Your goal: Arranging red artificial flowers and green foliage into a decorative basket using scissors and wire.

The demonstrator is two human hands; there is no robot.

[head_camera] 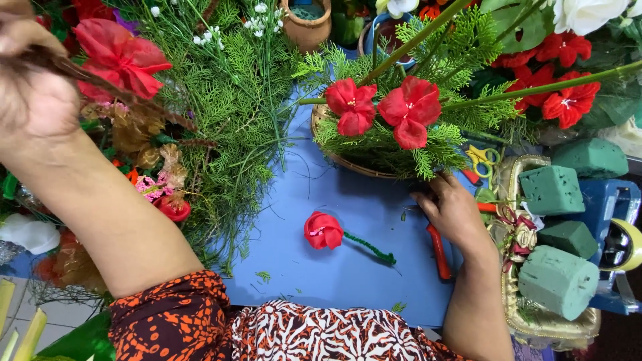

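My left hand (30, 80) is raised at the upper left, fingers closed around a thin brown dried stem (114, 90) that slants down to the right, next to a red fabric flower (120, 57). My right hand (451, 210) rests on the blue table (321, 200), gripping the base of a woven basket (341, 159) filled with green fern sprigs and two red artificial flowers (384, 110). A loose red flower with a green wrapped stem (328, 230) lies on the table between my arms.
Red-handled cutters (439, 253) lie beside my right wrist. Green foam blocks (558, 227) sit in a gold tray (515, 167) at right. A heap of cut greenery (227, 120), dried flowers and a clay pot (306, 23) fill the left and back.
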